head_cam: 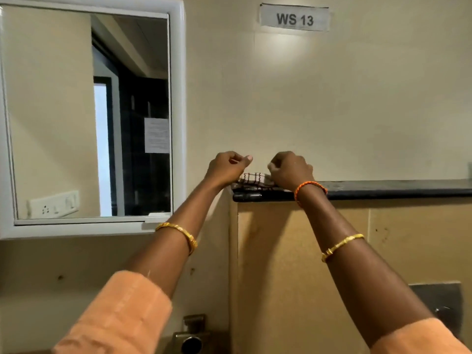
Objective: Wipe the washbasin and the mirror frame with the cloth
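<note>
Both arms of the person reach up to a dark stone ledge (383,189) that runs along the beige wall to the right of the mirror. A folded checked cloth (251,179), cream with dark lines, lies on the left end of this ledge, just above its rounded corner.

The left hand (227,168) hovers at the cloth's left edge with its fingers curled inward and the thumb tip laid against the forefinger; whether it pinches any fabric cannot be told. The right hand (291,169) sits on the right part of the cloth with its fingers curled down over it, the knuckles toward the viewer; the fingertips are hidden, so the exact grip cannot be told.

Each forearm carries a gold bangle (178,235), and the right wrist also bears an orange thread band (310,187). Orange sleeves (120,315) cover both arms near the lower edge.

The mirror frame (178,98), white and rounded, hangs at the left, well apart from the cloth. A label reading "WS 13" (295,19) is fixed high on the wall. A metal tap (191,335) shows at the bottom, below the mirror, and a steel plate (439,302) at the lower right.
</note>
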